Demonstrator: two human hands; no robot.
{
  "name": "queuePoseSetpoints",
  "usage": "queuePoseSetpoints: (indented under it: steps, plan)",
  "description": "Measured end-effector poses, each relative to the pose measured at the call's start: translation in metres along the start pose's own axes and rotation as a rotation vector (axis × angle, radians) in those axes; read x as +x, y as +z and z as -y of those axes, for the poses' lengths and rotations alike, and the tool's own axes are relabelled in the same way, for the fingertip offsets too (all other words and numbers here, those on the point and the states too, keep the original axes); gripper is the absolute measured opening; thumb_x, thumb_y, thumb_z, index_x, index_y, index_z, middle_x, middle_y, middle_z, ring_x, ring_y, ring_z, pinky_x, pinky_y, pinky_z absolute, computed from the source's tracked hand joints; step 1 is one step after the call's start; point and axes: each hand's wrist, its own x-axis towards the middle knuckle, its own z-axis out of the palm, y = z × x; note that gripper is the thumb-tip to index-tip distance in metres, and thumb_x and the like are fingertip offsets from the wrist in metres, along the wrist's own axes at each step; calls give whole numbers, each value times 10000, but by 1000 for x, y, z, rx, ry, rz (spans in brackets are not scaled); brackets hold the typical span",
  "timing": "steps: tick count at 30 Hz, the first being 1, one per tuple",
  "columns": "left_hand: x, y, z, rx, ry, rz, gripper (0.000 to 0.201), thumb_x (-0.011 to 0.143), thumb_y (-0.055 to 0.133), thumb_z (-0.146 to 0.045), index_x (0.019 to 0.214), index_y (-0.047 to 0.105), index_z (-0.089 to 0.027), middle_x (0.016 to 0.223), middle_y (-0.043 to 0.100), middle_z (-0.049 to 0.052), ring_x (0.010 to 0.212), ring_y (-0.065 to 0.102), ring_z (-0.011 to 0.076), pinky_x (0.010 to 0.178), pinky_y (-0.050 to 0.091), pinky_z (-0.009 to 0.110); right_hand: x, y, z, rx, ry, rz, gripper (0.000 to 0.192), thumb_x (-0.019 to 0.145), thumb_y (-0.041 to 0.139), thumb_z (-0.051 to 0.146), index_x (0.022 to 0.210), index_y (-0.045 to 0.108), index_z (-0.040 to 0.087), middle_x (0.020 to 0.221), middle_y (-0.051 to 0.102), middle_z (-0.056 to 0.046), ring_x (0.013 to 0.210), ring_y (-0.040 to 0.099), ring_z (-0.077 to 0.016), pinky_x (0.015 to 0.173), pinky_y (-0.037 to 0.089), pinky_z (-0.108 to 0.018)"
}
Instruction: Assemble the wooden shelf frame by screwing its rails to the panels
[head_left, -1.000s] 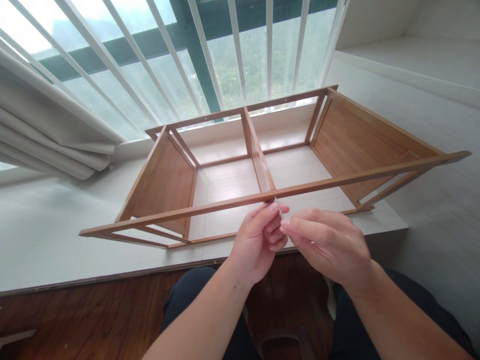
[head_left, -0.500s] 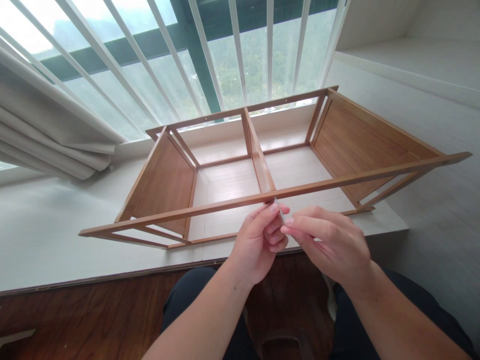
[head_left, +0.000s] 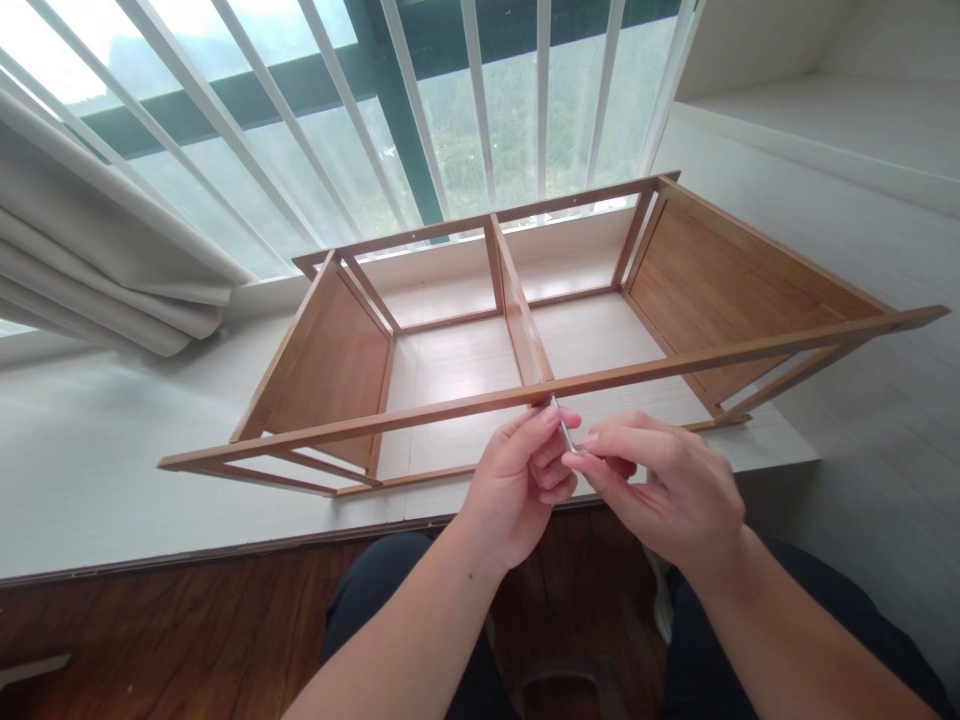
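A small, bent, silvery hex key (head_left: 565, 428) stands between my two hands, its upper tip at the underside of the near rail (head_left: 450, 408) of a wooden frame. My left hand (head_left: 525, 470) has its thumb and fingers closed around the long arm of the key, just below that rail. With thumb and forefinger, my right hand (head_left: 660, 475) pinches the key's short bent end. The upright middle panel (head_left: 517, 305) of the frame meets the rail right above my hands. Whatever the key's tip sits in is hidden.
The shelf-like wooden frame, with a left panel (head_left: 330, 370) and a right panel (head_left: 742, 270), rests on a white window ledge (head_left: 150, 460). Behind it are white window bars (head_left: 480, 110); a grey curtain (head_left: 97, 220) hangs at left. A white wall (head_left: 885, 420) stands at right.
My right fingers have turned the hex key slightly, and its bent end now shows more plainly. My left hand stays in nearly the same place below the rail.
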Motion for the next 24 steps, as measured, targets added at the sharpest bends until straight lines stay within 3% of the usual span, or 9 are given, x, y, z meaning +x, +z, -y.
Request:
queuePoseSetpoints:
  steps: [24]
  plan:
    - [2, -4, 1, 4, 2, 16, 266, 822, 825, -369, 844, 731, -121, 578, 287, -89, 504, 258, 39, 429, 213, 143, -10, 3, 1, -22, 91, -61, 276, 814, 797, 49, 958, 634, 219, 778, 717, 7, 601, 608, -115, 504, 472, -230]
